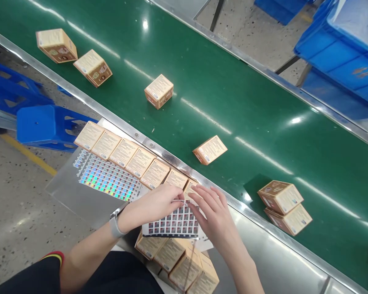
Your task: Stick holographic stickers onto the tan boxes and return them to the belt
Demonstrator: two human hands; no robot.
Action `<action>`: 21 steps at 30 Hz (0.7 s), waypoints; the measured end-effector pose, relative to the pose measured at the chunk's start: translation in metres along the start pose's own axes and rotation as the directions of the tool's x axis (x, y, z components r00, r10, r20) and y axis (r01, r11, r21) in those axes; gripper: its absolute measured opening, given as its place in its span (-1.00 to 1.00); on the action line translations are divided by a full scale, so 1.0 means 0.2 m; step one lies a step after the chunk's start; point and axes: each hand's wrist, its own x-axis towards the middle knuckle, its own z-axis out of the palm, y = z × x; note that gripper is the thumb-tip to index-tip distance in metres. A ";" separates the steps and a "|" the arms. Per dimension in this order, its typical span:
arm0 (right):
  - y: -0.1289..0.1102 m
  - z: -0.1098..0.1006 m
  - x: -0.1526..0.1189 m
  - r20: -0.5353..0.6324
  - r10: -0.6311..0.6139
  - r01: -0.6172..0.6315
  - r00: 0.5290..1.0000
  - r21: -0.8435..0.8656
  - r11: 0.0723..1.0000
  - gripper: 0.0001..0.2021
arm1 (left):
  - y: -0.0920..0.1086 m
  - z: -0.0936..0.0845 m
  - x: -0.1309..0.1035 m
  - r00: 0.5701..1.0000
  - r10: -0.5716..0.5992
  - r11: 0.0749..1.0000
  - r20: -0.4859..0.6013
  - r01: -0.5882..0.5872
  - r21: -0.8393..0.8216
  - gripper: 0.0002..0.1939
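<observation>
My left hand [161, 201], with a grey band at the wrist, pinches the top edge of a sheet of small square stickers [175, 223]. Close beside it, my right hand [214, 212] has thumb and forefinger together at that same edge, its other fingers stretched out. Whether a single sticker is between those fingertips is too small to tell. Just beyond my hands runs a slanting row of small tan boxes [123, 152], printed faces up; my fingers partly cover its right end. More tan boxes [169, 254] stand under and nearer than the sheet.
A green conveyor belt [196, 110] crosses diagonally, carrying scattered boxes [159, 90] and a touching pair [283, 202] at right. Its metal rail [233, 201] borders my worktop. Shiny sticker sheets [107, 179] lie left. A blue stool [37, 122] and blue bins [340, 53] stand around.
</observation>
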 end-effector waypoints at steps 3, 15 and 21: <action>0.01 0.02 0.02 0.059 -0.036 0.038 0.998 -0.048 0.998 -0.82 | -0.02 0.00 0.02 1.000 -0.011 1.000 -0.009 0.011 0.015 -0.81; 0.48 0.10 0.04 -0.241 0.768 -0.651 0.594 0.417 0.634 -0.27 | -0.05 -0.09 0.02 0.975 0.088 0.994 0.205 -0.075 -0.074 -0.90; 0.78 0.27 0.10 0.055 0.713 -0.579 0.699 0.628 0.520 0.06 | -0.01 -0.05 0.14 0.910 0.343 0.933 0.231 -0.359 0.031 -0.90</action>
